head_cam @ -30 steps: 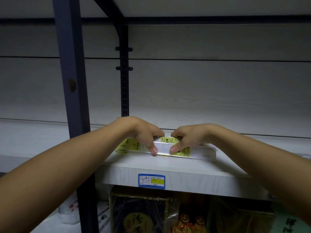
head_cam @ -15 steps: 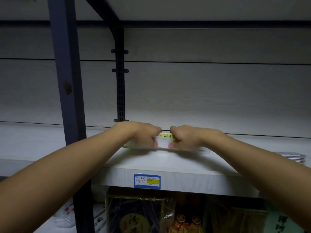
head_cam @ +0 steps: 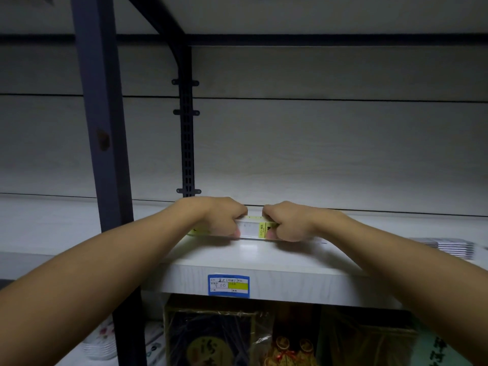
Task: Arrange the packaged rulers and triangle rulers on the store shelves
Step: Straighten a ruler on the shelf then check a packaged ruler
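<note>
- Packaged rulers point(head_cam: 254, 229), a clear pack with yellow-green printing, lie lengthwise on the white shelf point(head_cam: 264, 260), set back from its front edge and a little short of the back wall.
- Left hand point(head_cam: 220, 219) has its fingers curled over the pack's left part, thumb tip at the pack's near side (a pinching grip on the pack itself).
- Right hand point(head_cam: 289, 223) mirrors it on the pack's right part, fingers curled over the top and thumb tip pressed on the near face; the two sets of knuckles are near each other, with a short stretch of pack showing between them.
- Each end of the pack sticks out past the hand on its side; the right end is dim and hard to trace.
- Bare shelf runs on to the left of the pack, behind the dark front post point(head_cam: 101, 154), and to the right as far as a flat grey stack point(head_cam: 446, 248) near the frame's edge (what it is cannot be told).
- A slotted upright point(head_cam: 187, 143) stands on the back wall just behind the left hand.
- A blue price label point(head_cam: 228, 285) with a yellow patch sits on the shelf's front edge, below the pack.
- Below the shelf are dark wrapped packages point(head_cam: 211, 339).
</note>
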